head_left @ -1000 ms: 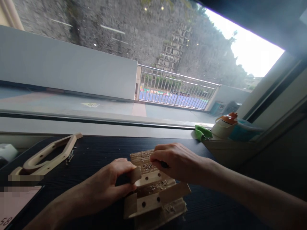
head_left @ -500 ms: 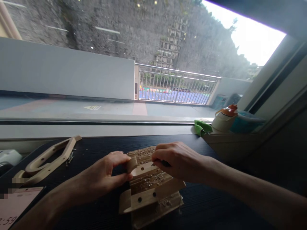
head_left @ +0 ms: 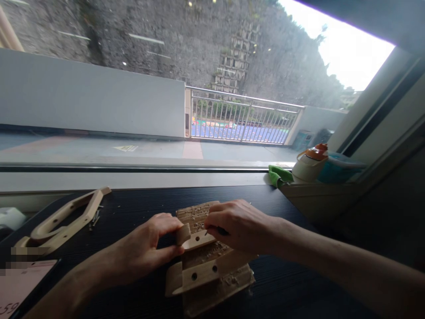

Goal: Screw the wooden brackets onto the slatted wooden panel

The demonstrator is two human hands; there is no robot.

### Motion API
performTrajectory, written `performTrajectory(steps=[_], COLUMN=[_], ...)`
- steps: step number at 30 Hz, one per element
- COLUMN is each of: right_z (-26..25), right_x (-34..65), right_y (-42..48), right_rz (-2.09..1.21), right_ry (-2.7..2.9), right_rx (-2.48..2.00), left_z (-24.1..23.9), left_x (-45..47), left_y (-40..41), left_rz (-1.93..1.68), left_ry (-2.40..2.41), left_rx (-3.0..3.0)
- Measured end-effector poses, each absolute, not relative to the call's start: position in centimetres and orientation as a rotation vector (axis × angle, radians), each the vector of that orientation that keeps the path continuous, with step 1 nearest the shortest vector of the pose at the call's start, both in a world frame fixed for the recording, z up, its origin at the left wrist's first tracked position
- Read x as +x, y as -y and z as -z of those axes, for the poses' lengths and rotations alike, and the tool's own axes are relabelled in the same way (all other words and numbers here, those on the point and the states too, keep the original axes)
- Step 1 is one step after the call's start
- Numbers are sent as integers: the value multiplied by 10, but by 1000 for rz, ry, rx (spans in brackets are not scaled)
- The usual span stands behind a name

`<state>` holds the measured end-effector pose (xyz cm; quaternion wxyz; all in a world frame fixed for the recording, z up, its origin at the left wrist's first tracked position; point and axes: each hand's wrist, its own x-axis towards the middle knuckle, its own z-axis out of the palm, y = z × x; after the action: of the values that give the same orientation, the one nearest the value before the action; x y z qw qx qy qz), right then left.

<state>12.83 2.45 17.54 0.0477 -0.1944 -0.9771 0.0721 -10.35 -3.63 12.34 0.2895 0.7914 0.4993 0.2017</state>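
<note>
A wooden assembly (head_left: 207,270) of slats and two curved bars with drilled holes lies on the dark table (head_left: 139,208), covered in wood shavings. My left hand (head_left: 149,246) pinches the end of the upper curved bar (head_left: 191,238) between thumb and fingers. My right hand (head_left: 237,226) is closed around a small dark-handled tool (head_left: 217,231), whose tip rests on that bar near a hole. Most of the tool is hidden in my fist.
A curved wooden frame piece (head_left: 63,219) with loose screws (head_left: 95,218) beside it lies at the left. A pink card (head_left: 23,283) sits at the lower left. On the right ledge stand a green cloth (head_left: 279,176) and an orange-capped white jug (head_left: 310,165).
The view shifted slightly. My right hand slid a little left along the upper bar with the tool. My left hand keeps its pinch on the bar's end.
</note>
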Motion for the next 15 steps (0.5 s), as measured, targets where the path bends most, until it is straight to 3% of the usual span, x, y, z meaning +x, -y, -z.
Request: performTrajectory(steps=[15], right_z=[-162], right_x=[108], right_y=[-25], right_rz=[-177], right_ry=[3108], right_rx=[-524], left_z=[-115], left_x=[-105], left_y=[39], left_rz=[-552], left_ry=[-1241], left_rx=[2143])
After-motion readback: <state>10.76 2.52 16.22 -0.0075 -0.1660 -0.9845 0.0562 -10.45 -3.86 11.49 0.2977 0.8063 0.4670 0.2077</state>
